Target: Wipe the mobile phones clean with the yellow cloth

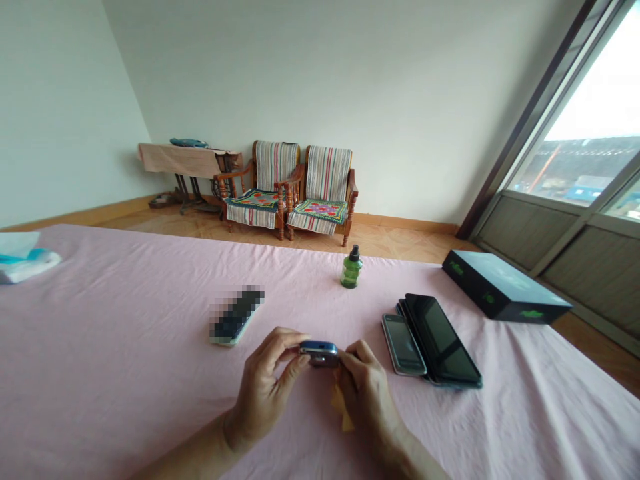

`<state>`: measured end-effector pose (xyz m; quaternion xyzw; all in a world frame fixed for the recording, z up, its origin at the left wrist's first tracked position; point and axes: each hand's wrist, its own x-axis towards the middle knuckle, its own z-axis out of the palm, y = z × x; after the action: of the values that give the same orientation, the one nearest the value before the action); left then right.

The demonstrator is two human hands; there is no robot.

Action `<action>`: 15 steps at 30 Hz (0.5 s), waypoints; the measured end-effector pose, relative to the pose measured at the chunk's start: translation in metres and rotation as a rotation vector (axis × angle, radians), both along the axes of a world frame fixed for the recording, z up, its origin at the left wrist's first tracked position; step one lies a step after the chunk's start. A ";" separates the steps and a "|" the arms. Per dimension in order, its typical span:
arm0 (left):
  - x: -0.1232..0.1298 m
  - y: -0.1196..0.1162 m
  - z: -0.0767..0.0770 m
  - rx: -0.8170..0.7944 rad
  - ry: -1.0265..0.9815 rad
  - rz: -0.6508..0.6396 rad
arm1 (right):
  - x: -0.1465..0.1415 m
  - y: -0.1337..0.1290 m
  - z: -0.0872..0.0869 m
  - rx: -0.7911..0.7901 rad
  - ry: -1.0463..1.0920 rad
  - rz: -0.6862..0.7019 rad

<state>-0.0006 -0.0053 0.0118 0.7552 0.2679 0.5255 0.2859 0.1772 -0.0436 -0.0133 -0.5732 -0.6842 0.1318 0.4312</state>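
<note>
My left hand (267, 380) grips a small blue mobile phone (320, 349) between thumb and fingers, its narrow end turned toward me. Against the phone's right edge, my right hand (367, 383) is closed with fingertips pressed on a yellow cloth (345, 410), whose corner hangs below the fingers. Most of the cloth is hidden by that hand. To the right lie a small silver-edged phone (404, 345) and a larger black tablet (443, 343), side by side. Left of my hands rests another phone (237, 315), its screen pixelated.
A green spray bottle (352, 268) stands toward the back of the pink-covered surface (130, 347). A black box (505, 287) sits at the far right, a tissue pack (27, 260) at the far left. Beyond are two wooden chairs (323, 180) and a cloth-draped table (180, 160).
</note>
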 end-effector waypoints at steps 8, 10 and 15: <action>-0.004 -0.004 0.005 0.333 0.318 -0.270 | 0.021 0.002 0.008 0.200 0.093 -0.192; -0.005 -0.003 0.005 0.341 0.381 -0.302 | 0.021 0.002 0.010 0.235 0.112 -0.179; -0.005 0.000 0.005 0.309 0.549 -0.402 | 0.011 -0.003 0.010 0.195 0.119 -0.008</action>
<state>-0.0057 -0.0048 0.0167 0.9398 0.0983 0.2711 0.1834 0.1879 -0.0471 -0.0029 -0.5224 -0.6648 0.0967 0.5251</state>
